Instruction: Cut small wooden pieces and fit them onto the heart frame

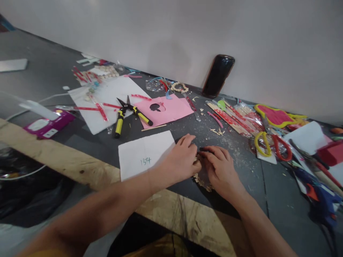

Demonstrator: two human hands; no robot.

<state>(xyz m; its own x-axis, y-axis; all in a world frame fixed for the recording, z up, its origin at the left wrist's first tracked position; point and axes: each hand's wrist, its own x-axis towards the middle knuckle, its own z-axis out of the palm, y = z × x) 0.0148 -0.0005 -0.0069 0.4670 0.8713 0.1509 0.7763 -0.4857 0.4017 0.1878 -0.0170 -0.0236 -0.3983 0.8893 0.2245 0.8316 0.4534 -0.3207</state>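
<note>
"Where was the work piece?"

"The ring of small tan pieces (pixel 203 182) lay on the dark tabletop (pixel 249 182) between both hands, near the wooden front edge (pixel 184 210). Its upper part was partly hidden by fingers."

"State of the grip, left?"

"The left hand (pixel 184 160) was half closed, fingers curled, with thumb and forefinger at the ring's upper left side. Whether they pinched it, I could not tell."

"And right?"

"The right hand (pixel 222 169) was loosely bent, its fingertips at the ring's upper side and its palm beside the right rim. I could not tell whether it had hold of anything."

"Adjacent items?"

"A white card (pixel 144 157) marked '154' in green lay partly under the left forearm. Beyond it were a pink sheet (pixel 174 109) with a cut-out shape and yellow-and-black pliers (pixel 124 109), handles spread, overlapping the pink sheet."

"Farther out?"

"A phone (pixel 218 75) leaned against the wall (pixel 171 39). Red-marked sticks (pixel 232 117) lay to the right, near scissors (pixel 268 142) with one yellow and one red handle loop. A purple power strip (pixel 49 124) stood at the far left."
</note>
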